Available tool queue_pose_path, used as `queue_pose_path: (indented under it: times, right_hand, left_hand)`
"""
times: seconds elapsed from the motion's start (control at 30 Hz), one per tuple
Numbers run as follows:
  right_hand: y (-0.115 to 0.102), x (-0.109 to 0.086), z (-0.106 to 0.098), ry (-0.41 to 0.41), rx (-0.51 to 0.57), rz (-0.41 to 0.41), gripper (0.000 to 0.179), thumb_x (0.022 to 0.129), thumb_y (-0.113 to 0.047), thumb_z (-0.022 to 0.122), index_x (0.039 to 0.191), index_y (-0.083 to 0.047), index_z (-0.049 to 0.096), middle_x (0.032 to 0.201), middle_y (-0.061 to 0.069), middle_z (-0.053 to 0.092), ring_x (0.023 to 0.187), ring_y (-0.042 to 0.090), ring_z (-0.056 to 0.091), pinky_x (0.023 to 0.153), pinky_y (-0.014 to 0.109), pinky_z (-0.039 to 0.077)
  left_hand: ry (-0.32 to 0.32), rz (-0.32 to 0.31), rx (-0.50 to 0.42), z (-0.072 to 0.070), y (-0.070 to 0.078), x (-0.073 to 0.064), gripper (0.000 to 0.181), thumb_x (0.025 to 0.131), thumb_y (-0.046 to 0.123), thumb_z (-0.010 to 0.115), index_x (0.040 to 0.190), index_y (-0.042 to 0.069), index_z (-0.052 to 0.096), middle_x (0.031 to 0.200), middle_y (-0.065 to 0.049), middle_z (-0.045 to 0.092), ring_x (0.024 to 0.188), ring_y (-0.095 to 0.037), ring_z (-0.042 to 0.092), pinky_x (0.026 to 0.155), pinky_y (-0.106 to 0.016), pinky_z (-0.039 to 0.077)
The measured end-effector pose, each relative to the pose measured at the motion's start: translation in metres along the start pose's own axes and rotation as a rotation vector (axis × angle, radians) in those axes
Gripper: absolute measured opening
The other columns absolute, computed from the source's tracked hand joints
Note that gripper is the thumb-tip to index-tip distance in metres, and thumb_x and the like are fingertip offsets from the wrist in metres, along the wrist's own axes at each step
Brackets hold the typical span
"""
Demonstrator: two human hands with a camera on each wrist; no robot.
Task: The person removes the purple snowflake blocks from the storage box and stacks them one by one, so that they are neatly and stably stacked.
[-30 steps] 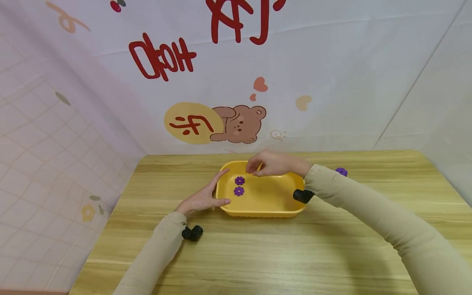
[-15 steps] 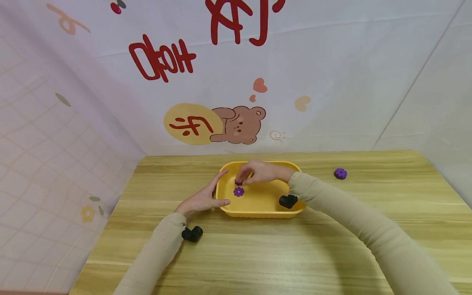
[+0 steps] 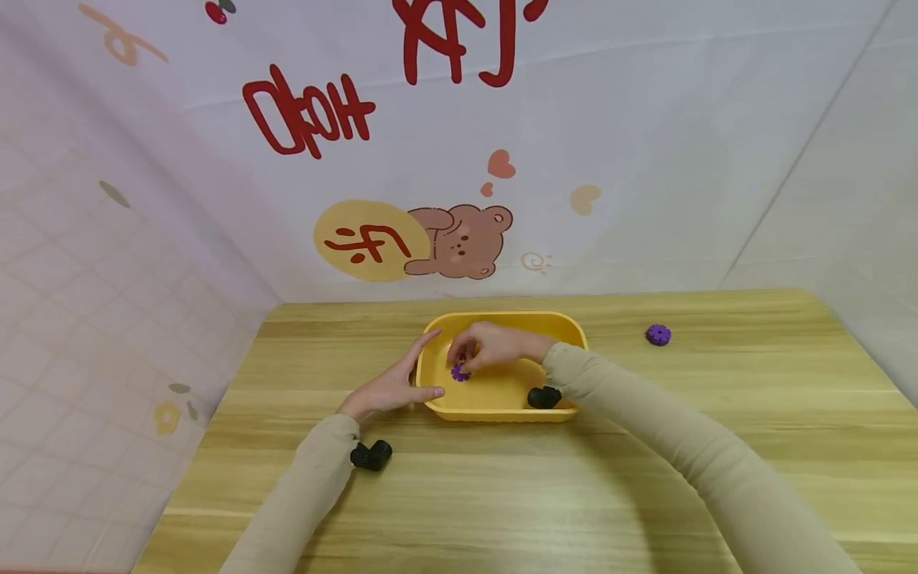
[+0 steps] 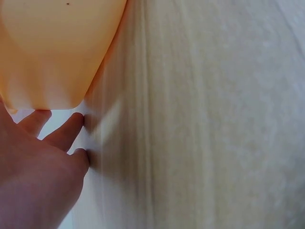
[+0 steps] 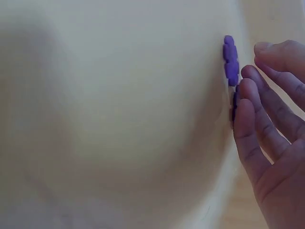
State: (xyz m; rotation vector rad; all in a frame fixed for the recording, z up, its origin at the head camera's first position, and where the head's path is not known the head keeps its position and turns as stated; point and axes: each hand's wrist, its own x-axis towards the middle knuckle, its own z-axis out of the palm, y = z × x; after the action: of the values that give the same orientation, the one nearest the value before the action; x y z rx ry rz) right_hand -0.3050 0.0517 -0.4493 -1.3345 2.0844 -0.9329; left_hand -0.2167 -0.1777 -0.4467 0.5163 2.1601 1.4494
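Observation:
A yellow plastic basin (image 3: 502,416) stands on the wooden table. My left hand (image 3: 390,391) is spread at its left end, thumb across the near rim and fingers along the far left side. In the left wrist view the lower fingers (image 4: 64,133) sit by the basin's outer wall. My right hand (image 3: 491,344) reaches down inside the basin over two notched purple snowflake discs. One snowflake disc (image 3: 460,372) shows beneath the fingertips; the other is mostly hidden. In the right wrist view the fingers lie beside a purple disc (image 5: 230,59), thumb and forefinger apart with nothing between them.
Another notched purple piece (image 3: 658,335), thick like a stack of discs, lies on the table (image 3: 717,399) right of the basin. A white printed cloth (image 3: 631,143) rises behind the table's far edge. Dark wrist cameras (image 3: 371,455) are on both sleeves.
My right hand has come down and left from over the basin's far rim to the purple discs, covering the farther one. The left hand keeps its place at the basin's left end.

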Motion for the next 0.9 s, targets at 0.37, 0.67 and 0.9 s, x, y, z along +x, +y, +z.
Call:
queue_pose_path:
  times: [0.37,0.67,0.9]
  right_hand:
    - [0.001,-0.002,0.003,0.02,-0.034,0.068,0.025,0.084,-0.005,0.072,0.109,-0.002,0.069,0.101,0.005,0.066,0.085,0.016,0.056,0.075,0.024,0.048]
    - [0.004,-0.005,0.005,-0.002,-0.022,0.084,0.03,0.082,-0.005,0.073,0.112,-0.004,0.069,0.107,0.006,0.06,0.086,0.021,0.052,0.071,0.023,0.045]
    - [0.01,-0.003,0.008,0.006,-0.018,0.072,0.029,0.082,-0.002,0.073,0.111,-0.005,0.068,0.099,0.005,0.06,0.08,0.016,0.051,0.068,0.022,0.044]
  left_hand:
    - [0.006,0.005,-0.003,0.002,0.013,-0.006,0.094,0.089,0.011,0.07,0.156,0.022,0.004,0.159,-0.015,-0.006,0.134,-0.038,0.029,0.109,-0.05,0.028]
    - [0.007,-0.005,-0.002,0.002,0.013,-0.007,0.094,0.09,0.012,0.07,0.156,0.023,0.004,0.159,-0.015,-0.006,0.135,-0.037,0.027,0.109,-0.05,0.028]
    - [-0.008,0.017,-0.034,0.002,0.011,-0.006,0.094,0.09,0.009,0.068,0.156,0.023,0.002,0.159,-0.015,-0.006,0.134,-0.039,0.03,0.107,-0.051,0.031]
